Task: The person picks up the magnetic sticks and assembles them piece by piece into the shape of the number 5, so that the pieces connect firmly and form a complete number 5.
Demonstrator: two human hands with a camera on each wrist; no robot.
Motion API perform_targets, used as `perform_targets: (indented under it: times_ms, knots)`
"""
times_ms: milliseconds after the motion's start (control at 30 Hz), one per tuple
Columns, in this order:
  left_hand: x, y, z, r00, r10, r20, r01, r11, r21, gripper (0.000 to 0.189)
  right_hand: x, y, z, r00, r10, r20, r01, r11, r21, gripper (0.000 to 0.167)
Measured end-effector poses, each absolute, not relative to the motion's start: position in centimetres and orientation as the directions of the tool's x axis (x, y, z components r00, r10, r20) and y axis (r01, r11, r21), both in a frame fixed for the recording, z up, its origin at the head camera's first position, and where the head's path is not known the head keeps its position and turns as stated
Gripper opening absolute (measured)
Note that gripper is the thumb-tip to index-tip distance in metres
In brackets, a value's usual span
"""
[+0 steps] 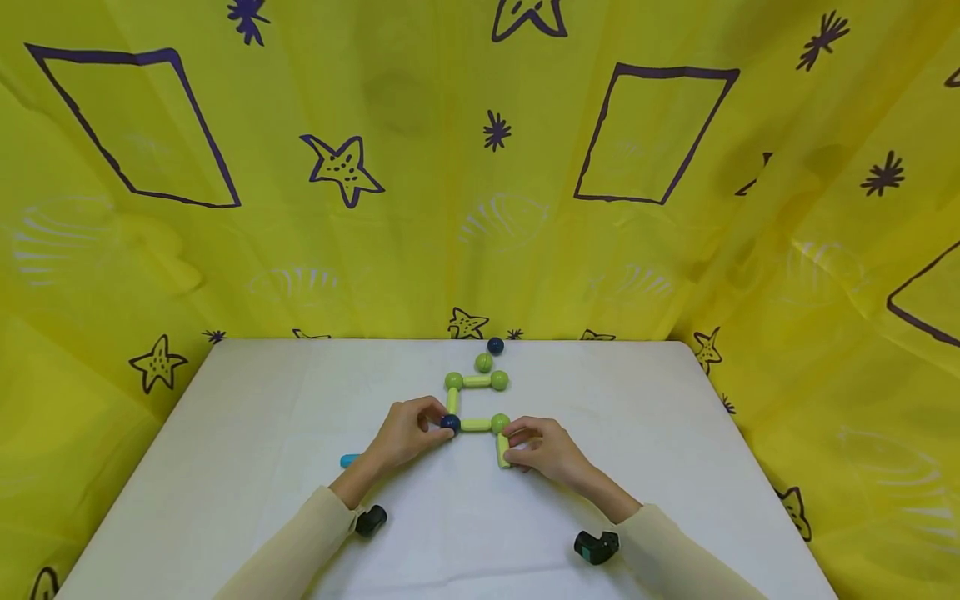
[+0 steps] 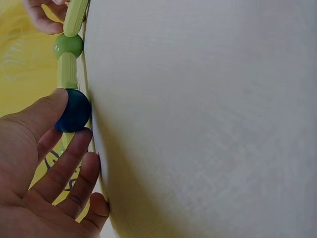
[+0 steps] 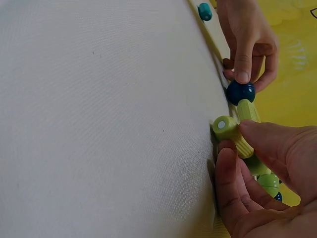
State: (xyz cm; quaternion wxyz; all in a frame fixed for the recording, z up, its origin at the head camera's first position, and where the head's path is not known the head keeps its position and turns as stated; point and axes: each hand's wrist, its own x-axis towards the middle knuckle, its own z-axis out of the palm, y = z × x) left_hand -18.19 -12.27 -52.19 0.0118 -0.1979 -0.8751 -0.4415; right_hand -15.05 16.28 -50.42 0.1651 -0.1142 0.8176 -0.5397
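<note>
My left hand pinches a dark blue ball between thumb and fingers. From that ball a light green rod runs right to a green ball, and a second rod runs back to another green ball. A third rod joins that one to a green ball. My right hand pinches a light green rod that points toward me from the front right ball; its near end shows a pale round disc.
Behind the joined pieces lie a loose green ball and a dark blue ball. A blue rod lies left of my left wrist. The white table meets a yellow patterned curtain at the back and sides.
</note>
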Motion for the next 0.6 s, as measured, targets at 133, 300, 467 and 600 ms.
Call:
perform_targets:
  times_ms: [133,300,467,600]
  knots:
    - [-18.22,-12.31,-52.24,-0.922,0.336,0.191,0.353,0.530,0.771,0.019,-14.98,16.35,-50.52,-0.920,-0.372,-0.127,-0.035,0.399,-0.916,0.029]
    - [-18.23,-12.29,-52.19,-0.919,0.342,0.196,0.360,0.525,0.771,0.019,-14.98,16.34,-50.52,-0.921,-0.374,-0.109,-0.055,0.403,-0.914,0.029]
    - [-18.22,-12.31,-52.17,-0.916,0.345,0.206,0.369,0.519,0.771,0.019,-14.90,16.32,-50.53,-0.922,-0.371,-0.109,-0.055,0.405,-0.913,0.030]
    - [-18.18,-12.28,-52.19,-0.917,0.344,0.203,0.366,0.522,0.770,0.019,-14.89,16.30,-50.55,-0.922,-0.369,-0.116,-0.050,0.412,-0.910,0.030]
